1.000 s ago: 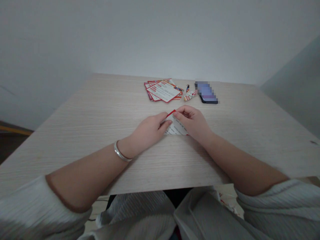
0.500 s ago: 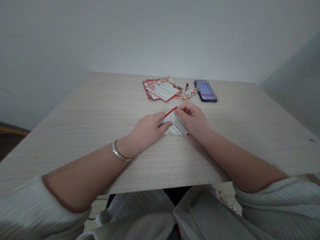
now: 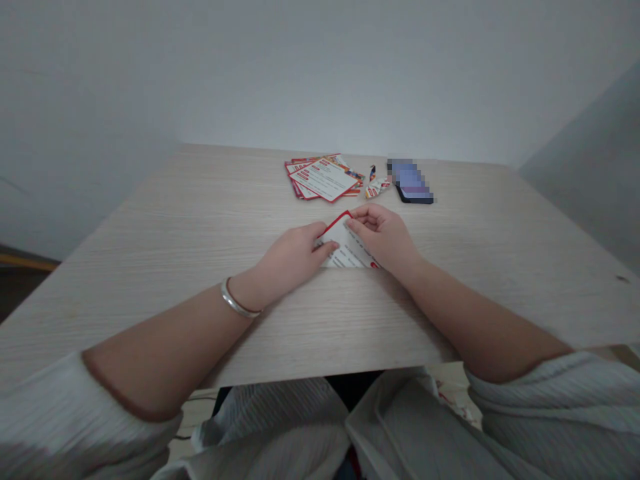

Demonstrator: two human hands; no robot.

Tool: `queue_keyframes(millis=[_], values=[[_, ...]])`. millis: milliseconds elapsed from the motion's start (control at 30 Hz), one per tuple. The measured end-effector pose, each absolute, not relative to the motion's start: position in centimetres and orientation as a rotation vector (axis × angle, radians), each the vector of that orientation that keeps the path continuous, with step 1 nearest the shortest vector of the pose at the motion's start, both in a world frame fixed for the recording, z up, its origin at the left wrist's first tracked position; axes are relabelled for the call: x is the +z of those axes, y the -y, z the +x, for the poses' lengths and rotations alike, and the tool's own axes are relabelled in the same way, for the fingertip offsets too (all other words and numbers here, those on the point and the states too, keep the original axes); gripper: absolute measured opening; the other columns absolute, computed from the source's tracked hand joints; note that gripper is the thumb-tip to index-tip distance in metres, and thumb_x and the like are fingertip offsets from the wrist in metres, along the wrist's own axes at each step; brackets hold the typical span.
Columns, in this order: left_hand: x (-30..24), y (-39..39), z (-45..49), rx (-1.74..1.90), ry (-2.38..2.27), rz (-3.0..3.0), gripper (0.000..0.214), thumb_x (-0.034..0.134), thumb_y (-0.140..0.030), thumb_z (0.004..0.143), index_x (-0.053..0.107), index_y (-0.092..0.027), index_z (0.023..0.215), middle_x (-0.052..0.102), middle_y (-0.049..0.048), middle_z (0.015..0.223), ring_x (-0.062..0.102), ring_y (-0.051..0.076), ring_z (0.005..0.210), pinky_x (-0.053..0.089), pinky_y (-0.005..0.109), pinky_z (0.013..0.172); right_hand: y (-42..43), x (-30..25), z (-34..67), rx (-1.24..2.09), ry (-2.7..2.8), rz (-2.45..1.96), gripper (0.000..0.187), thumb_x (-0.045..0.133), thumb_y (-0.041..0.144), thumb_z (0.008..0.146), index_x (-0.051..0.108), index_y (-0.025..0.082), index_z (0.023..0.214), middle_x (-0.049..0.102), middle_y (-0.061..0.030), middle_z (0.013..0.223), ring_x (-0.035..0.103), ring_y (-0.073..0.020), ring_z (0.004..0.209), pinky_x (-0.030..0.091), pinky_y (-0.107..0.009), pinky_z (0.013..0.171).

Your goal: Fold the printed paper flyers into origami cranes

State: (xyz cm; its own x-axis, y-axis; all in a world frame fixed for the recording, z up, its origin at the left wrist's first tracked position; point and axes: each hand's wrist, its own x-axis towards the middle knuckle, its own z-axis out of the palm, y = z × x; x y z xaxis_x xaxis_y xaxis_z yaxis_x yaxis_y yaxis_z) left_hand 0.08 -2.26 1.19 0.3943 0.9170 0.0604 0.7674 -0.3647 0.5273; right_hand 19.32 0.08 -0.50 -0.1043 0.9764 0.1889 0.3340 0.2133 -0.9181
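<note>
Between my two hands, just above or on the tabletop, is a folded paper card (image 3: 349, 252), white with dark print and a red edge. Its lower edge runs straight, like a fold, and its top comes to a corner. My left hand (image 3: 296, 257) pinches the left side, thumb on the printed face and fingers behind. On the upper right edge, close to the corner, the thumb and forefinger of my right hand (image 3: 387, 237) grip the card. The far side of the card is hidden.
Behind the hands lies a fanned pile of red-bordered printed cards (image 3: 327, 179). Right of it sits a small folded paper piece (image 3: 376, 187), then a phone (image 3: 414, 183) with its screen blurred. The pale wooden table (image 3: 175, 220) meets a wall at the back.
Both hands and the card have shifted slightly left and up in the view. A little more of the card's red edge shows near the top corner. The grip looks the same.
</note>
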Motion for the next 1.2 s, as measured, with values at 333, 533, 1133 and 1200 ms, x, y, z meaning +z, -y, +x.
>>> queue_keyframes(millis=[333, 533, 1133, 1200], values=[[0.2, 0.9, -0.8, 0.505, -1.506, 2.222, 0.030, 0.050, -0.044, 0.098, 0.064, -0.018, 0.095, 0.071, 0.0078, 0.090, 0.061, 0.022, 0.076, 0.045, 0.035, 0.071, -0.3, -1.1, 20.0, 0.746, 1.778, -1.309, 0.021, 0.072, 0.018, 0.080, 0.052, 0.025, 0.084, 0.064, 0.0033, 0.077, 0.060, -0.0142, 0.069, 0.048, -0.031, 0.068], [0.2, 0.8, -0.6, 0.473, -1.529, 2.274, 0.031, 0.046, -0.046, 0.099, 0.061, -0.019, 0.098, 0.070, 0.0081, 0.091, 0.061, 0.023, 0.077, 0.049, 0.036, 0.074, -0.7, -1.5, 20.0, 0.799, 1.781, -1.293, 0.016, 0.070, 0.018, 0.081, 0.060, 0.023, 0.092, 0.069, 0.0008, 0.084, 0.061, -0.0145, 0.072, 0.050, -0.031, 0.070], [-0.7, 0.5, -0.7, 0.770, -1.317, 2.219, 0.047, 0.050, -0.021, 0.096, 0.055, -0.015, 0.142, 0.066, 0.0123, 0.142, 0.063, 0.024, 0.126, 0.048, 0.042, 0.113, -0.5, -1.1, 20.2, 0.730, 1.836, -1.400, 0.021, 0.073, 0.017, 0.082, 0.069, 0.022, 0.102, 0.071, 0.0010, 0.081, 0.064, -0.0154, 0.071, 0.051, -0.030, 0.070], [-0.8, 0.4, -0.8, 0.753, -1.333, 2.252, 0.046, 0.050, -0.021, 0.096, 0.058, -0.014, 0.141, 0.067, 0.0129, 0.141, 0.063, 0.025, 0.127, 0.048, 0.043, 0.114, -0.5, -1.1, 20.2, 0.716, 1.848, -1.422, 0.024, 0.074, 0.016, 0.082, 0.071, 0.022, 0.105, 0.072, 0.0008, 0.080, 0.065, -0.0158, 0.071, 0.052, -0.031, 0.071]])
